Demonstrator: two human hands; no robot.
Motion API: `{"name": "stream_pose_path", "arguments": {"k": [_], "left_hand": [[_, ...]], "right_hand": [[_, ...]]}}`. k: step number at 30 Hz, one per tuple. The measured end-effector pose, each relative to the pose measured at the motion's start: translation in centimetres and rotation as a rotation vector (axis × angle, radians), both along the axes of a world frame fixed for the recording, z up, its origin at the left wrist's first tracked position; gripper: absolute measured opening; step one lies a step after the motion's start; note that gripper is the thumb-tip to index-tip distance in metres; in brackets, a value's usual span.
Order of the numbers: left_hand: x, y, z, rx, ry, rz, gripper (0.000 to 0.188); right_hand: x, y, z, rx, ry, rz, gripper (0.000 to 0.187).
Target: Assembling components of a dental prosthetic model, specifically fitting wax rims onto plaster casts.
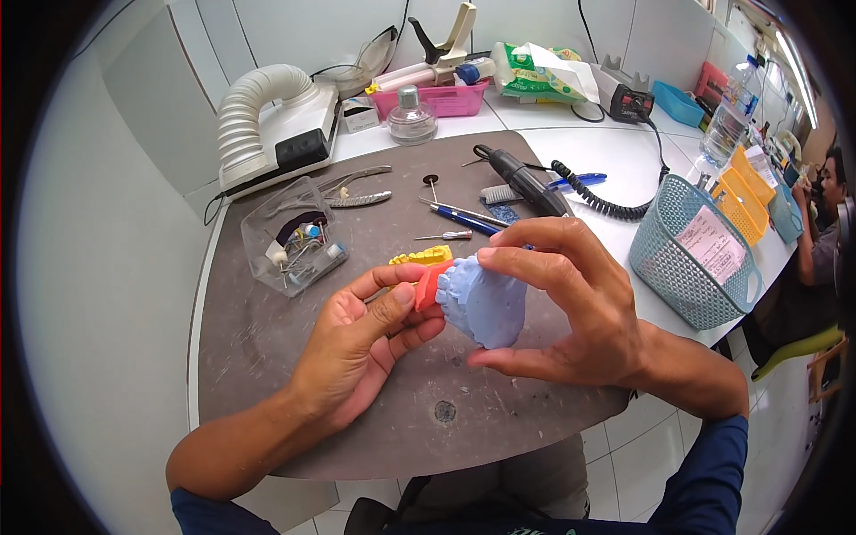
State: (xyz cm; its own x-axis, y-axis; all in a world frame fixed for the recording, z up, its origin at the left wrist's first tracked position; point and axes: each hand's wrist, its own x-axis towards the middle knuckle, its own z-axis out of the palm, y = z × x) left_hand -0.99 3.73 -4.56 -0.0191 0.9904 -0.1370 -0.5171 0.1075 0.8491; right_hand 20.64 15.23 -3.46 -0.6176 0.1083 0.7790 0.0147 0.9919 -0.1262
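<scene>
My right hand (571, 303) grips a light blue dental cast (490, 303), fingertips at its upper edge and thumb by its lower edge. The row of teeth on the cast faces left. In my left hand (352, 343), pinched between thumb and fingers, is a red-orange piece (430, 285) that looks like wax; it meets the teeth of the cast. Just behind the left fingertips shows a yellow dental cast (423, 256), partly hidden, and I cannot tell whether the fingers touch it.
A clear box of small rotary tools (294, 236), metal pliers (357, 200), a blue pen (464, 218) and a black handpiece (522, 178) lie on the brown mat (294, 374). Behind stand a glass bottle (412, 116) and a pink tray (455, 100). A blue-green basket (687, 250) stands right; another person sits beyond.
</scene>
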Motion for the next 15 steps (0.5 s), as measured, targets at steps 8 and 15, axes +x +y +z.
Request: {"name": "stream_pose_path", "arguments": {"k": [8,15], "left_hand": [[0.32,0.06,0.02,0.011,-0.003,-0.015,0.03],[0.41,-0.08,0.37,0.028,0.026,-0.064,0.03]], "right_hand": [[-0.06,-0.37,0.08,-0.011,-0.021,-0.01,0.079],[-0.13,-0.38,-0.01,-0.015,-0.022,-0.005,0.08]]}}
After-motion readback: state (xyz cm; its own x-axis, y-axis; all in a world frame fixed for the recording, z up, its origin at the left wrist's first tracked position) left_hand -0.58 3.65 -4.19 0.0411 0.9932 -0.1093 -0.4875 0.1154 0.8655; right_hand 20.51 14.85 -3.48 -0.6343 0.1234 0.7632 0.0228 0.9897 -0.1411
